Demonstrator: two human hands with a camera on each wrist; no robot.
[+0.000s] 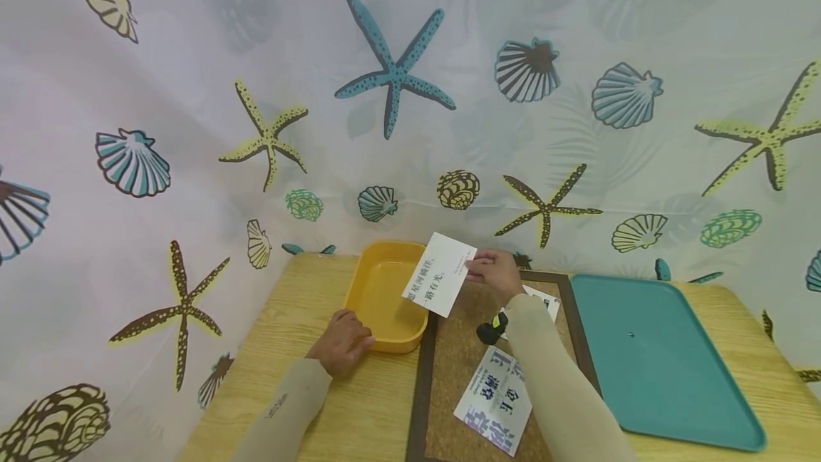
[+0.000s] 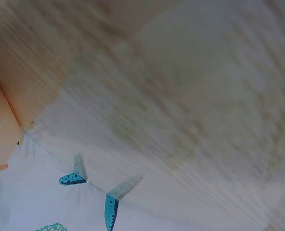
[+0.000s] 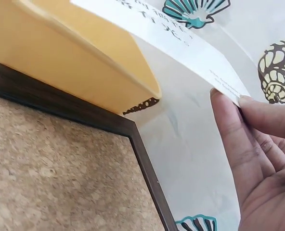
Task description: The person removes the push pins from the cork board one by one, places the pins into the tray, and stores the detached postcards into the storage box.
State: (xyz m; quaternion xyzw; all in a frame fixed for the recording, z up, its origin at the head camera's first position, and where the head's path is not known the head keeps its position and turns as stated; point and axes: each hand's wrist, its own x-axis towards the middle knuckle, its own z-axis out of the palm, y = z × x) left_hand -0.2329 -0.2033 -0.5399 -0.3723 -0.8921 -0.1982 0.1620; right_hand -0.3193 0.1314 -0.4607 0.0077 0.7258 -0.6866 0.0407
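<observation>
Nearest on the wooden table [image 1: 737,319], the left hand [image 1: 341,343] rests with curled fingers against the yellow tray [image 1: 385,296], while beyond it the right hand [image 1: 495,274] pinches a white card [image 1: 440,274] above the cork board [image 1: 458,355].

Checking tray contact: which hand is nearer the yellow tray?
Left. The left hand rests against the yellow tray at its near corner; the right hand holds a white card above its right rim.
</observation>
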